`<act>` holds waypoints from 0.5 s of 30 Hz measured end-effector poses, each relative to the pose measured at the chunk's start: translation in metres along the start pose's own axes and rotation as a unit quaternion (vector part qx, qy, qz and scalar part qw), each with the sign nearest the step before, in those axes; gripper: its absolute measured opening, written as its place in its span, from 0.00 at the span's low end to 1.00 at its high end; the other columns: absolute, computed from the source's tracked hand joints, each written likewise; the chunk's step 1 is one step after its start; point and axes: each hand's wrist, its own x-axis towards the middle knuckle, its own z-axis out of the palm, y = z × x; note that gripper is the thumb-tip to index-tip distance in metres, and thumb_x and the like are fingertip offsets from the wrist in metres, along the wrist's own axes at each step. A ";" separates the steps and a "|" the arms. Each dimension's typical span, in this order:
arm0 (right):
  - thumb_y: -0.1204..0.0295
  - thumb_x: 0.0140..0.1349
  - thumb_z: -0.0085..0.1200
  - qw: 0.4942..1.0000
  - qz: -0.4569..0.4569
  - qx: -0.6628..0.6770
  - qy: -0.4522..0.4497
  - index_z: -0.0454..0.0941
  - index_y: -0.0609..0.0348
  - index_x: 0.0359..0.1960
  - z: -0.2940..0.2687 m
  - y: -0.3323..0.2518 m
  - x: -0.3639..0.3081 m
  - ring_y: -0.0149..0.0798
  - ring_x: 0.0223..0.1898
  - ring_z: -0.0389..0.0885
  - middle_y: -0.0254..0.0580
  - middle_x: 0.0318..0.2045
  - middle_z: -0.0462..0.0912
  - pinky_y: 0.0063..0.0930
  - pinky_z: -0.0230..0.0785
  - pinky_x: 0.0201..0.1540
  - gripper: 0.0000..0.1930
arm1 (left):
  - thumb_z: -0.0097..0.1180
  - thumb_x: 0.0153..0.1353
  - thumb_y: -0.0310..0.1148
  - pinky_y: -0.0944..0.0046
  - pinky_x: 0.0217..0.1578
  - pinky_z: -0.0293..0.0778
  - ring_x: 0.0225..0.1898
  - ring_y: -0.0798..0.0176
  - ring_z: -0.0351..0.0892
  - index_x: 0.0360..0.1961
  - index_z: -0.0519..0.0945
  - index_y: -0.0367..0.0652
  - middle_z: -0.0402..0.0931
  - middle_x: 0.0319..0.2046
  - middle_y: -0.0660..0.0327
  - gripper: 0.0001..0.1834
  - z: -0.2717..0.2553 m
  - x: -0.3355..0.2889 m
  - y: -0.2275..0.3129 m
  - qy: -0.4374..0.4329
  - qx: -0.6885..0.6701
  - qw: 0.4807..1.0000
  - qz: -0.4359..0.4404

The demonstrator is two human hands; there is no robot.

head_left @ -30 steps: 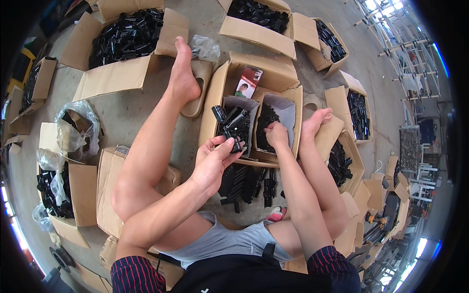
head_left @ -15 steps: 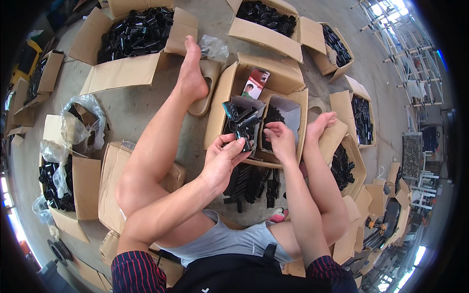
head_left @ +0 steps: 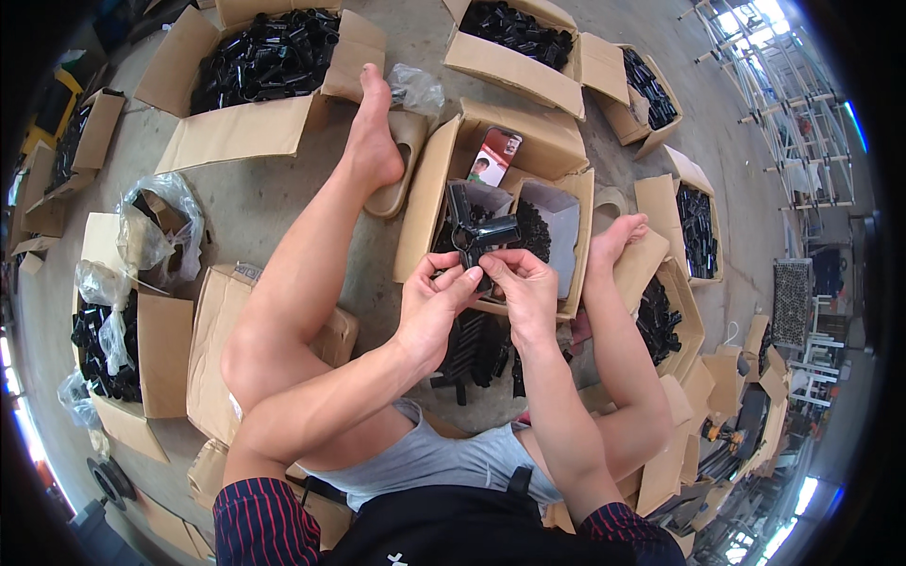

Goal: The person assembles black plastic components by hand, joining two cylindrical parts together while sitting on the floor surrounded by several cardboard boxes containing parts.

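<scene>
A glossy black branched tube connector (head_left: 491, 230) is held up over the cardboard box between my knees, its arms pointing up and to the right. My left hand (head_left: 436, 300) is closed round its lower end. My right hand (head_left: 528, 294) meets the left one there, thumb and fingers pinched on the same lower end; whether a small part is also between them is hidden. Just beyond, small black parts (head_left: 534, 231) fill a grey-walled compartment of the box (head_left: 420, 226). A phone with a lit screen (head_left: 491, 158) leans at the box's far side.
Open cartons of black connectors stand around me: a large one (head_left: 264, 61) at far left, another (head_left: 514, 38) at the back, one (head_left: 109, 349) at left. More connectors (head_left: 472, 349) lie below my hands. My bare legs flank the middle box. Metal racks (head_left: 802, 123) stand at right.
My right hand has moved left from above the small-parts compartment to the connector and pinches its lower end. The connector has turned slightly in my left hand.
</scene>
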 end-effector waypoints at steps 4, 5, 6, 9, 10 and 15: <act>0.72 0.58 0.72 0.997 -0.049 -0.052 0.026 0.85 0.65 0.34 0.001 0.006 0.001 0.22 0.29 0.78 0.33 0.28 0.85 0.17 0.69 0.33 0.09 | 0.61 0.67 0.25 0.58 0.55 0.76 0.48 0.70 0.81 0.50 0.68 0.43 0.83 0.45 0.63 0.16 -0.002 0.001 -0.004 -0.004 0.013 1.000 0.007; 0.71 0.58 0.72 0.995 -0.065 -0.061 0.033 0.85 0.64 0.33 0.002 0.006 0.001 0.21 0.28 0.76 0.32 0.26 0.85 0.17 0.68 0.32 0.09 | 0.62 0.67 0.25 0.58 0.55 0.76 0.48 0.70 0.81 0.50 0.68 0.43 0.83 0.45 0.63 0.17 -0.002 0.001 -0.004 -0.002 0.015 1.000 0.006; 0.71 0.58 0.72 0.993 -0.082 -0.070 0.039 0.84 0.64 0.31 0.004 0.007 0.001 0.20 0.27 0.75 0.31 0.25 0.84 0.17 0.67 0.31 0.10 | 0.62 0.67 0.25 0.58 0.55 0.76 0.47 0.70 0.81 0.51 0.68 0.43 0.83 0.45 0.63 0.17 -0.001 0.000 -0.003 0.001 0.017 1.000 0.007; 0.68 0.59 0.72 0.994 -0.088 -0.049 0.030 0.83 0.64 0.28 0.004 0.009 0.001 0.19 0.25 0.73 0.30 0.24 0.83 0.17 0.66 0.29 0.12 | 0.62 0.67 0.25 0.59 0.54 0.77 0.47 0.70 0.81 0.51 0.68 0.43 0.82 0.45 0.63 0.17 0.001 0.000 -0.001 0.001 0.019 1.000 0.007; 0.67 0.59 0.72 0.993 -0.088 -0.069 0.033 0.82 0.64 0.27 0.002 0.012 0.002 0.19 0.25 0.73 0.30 0.24 0.83 0.17 0.66 0.29 0.14 | 0.62 0.67 0.26 0.59 0.53 0.77 0.47 0.71 0.81 0.51 0.68 0.43 0.82 0.44 0.63 0.17 0.001 -0.001 -0.002 0.001 0.019 1.000 0.007; 0.61 0.61 0.70 0.977 -0.122 -0.168 0.040 0.81 0.65 0.31 -0.001 0.016 0.005 0.20 0.25 0.74 0.31 0.23 0.82 0.19 0.67 0.29 0.17 | 0.62 0.67 0.26 0.63 0.51 0.78 0.46 0.71 0.80 0.51 0.68 0.43 0.82 0.44 0.63 0.17 -0.001 -0.001 -0.002 -0.002 0.023 1.000 0.017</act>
